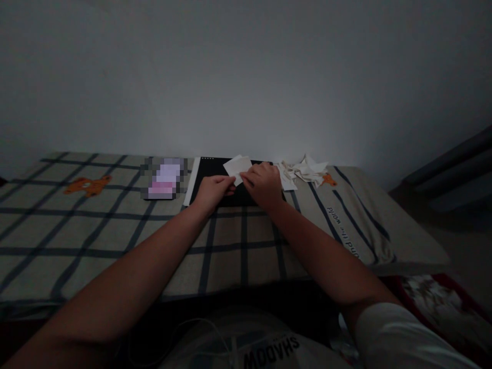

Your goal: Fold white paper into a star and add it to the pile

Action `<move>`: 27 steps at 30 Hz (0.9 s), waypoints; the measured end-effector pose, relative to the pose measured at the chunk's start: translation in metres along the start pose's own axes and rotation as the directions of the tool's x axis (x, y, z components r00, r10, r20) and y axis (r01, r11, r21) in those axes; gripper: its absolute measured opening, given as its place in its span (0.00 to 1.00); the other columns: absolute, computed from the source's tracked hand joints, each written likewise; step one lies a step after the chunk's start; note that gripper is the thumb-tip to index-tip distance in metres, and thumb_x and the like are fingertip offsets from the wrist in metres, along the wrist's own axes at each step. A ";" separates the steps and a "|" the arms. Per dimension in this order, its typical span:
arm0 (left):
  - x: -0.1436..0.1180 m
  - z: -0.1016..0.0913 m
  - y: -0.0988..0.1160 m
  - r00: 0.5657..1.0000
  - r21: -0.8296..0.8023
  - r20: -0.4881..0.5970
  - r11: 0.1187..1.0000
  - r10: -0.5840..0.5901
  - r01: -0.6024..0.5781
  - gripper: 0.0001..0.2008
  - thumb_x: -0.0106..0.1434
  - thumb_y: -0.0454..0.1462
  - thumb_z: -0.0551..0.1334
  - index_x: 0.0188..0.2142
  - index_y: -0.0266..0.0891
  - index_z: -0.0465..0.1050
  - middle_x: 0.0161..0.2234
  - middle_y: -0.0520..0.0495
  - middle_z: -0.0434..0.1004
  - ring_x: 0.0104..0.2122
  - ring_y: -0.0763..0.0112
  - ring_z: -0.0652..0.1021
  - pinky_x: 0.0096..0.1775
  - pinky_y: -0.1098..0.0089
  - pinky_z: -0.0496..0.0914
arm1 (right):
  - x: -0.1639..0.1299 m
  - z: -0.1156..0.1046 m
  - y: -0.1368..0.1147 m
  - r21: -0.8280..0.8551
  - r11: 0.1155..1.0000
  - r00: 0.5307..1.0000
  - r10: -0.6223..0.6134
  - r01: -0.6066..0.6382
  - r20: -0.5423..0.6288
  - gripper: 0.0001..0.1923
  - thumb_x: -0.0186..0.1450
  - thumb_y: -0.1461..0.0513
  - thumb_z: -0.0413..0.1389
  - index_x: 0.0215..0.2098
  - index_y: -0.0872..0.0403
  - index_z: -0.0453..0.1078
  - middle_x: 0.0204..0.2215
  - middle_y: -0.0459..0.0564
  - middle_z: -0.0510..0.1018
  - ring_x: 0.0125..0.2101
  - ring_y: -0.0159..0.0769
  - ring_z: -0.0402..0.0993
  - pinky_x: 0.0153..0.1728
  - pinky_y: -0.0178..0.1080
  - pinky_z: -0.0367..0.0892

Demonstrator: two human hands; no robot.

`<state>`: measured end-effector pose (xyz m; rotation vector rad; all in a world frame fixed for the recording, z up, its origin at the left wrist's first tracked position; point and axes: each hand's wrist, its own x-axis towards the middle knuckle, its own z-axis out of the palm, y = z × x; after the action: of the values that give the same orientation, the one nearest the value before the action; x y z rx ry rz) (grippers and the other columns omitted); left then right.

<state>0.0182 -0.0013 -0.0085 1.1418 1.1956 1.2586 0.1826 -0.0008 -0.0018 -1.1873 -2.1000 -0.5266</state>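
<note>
Between my two hands is a small piece of white paper [237,165], its flat part standing up above my fingertips. My left hand [216,191] pinches its lower edge from the left. My right hand [264,183] pinches the same edge close by, its other fingers curled over. Under both hands lies a flat black notebook or folder [209,169] with a white strip along its left side. To the right of my right hand is a heap of crumpled and folded white paper pieces [305,170].
A phone [166,179] with a blurred lit screen lies left of the black item. All of this rests on a checked cloth [126,225] with orange bear figures, against a grey wall [246,77]. Down at the right, a red container [457,287] holds more white scraps.
</note>
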 end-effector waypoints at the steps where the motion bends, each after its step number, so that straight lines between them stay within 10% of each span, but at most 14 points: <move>1: 0.000 0.000 0.000 1.000 0.017 -0.001 1.000 0.008 -0.008 0.08 0.54 0.39 0.68 0.29 0.33 0.79 0.25 0.47 0.77 0.26 0.73 0.77 0.31 0.73 0.74 | 0.000 0.000 0.000 0.008 1.000 1.000 -0.009 0.009 0.001 0.11 0.69 0.59 0.51 0.38 0.49 0.76 0.34 0.50 0.77 0.39 0.41 0.62 0.38 0.44 0.51; 27: 0.001 -0.002 0.012 0.989 -0.227 0.076 0.964 -0.125 0.139 0.06 0.55 0.29 0.62 0.22 0.35 0.73 0.26 0.49 0.75 0.29 0.77 0.76 0.44 0.72 0.73 | 0.000 -0.002 0.006 0.132 0.981 0.986 -0.152 0.143 0.063 0.10 0.69 0.58 0.51 0.38 0.46 0.76 0.39 0.46 0.79 0.44 0.42 0.61 0.43 0.46 0.50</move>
<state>0.0157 -0.0001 0.0031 0.9084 1.0314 1.2170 0.1887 0.0011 0.0003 -0.9980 -2.2600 -0.4148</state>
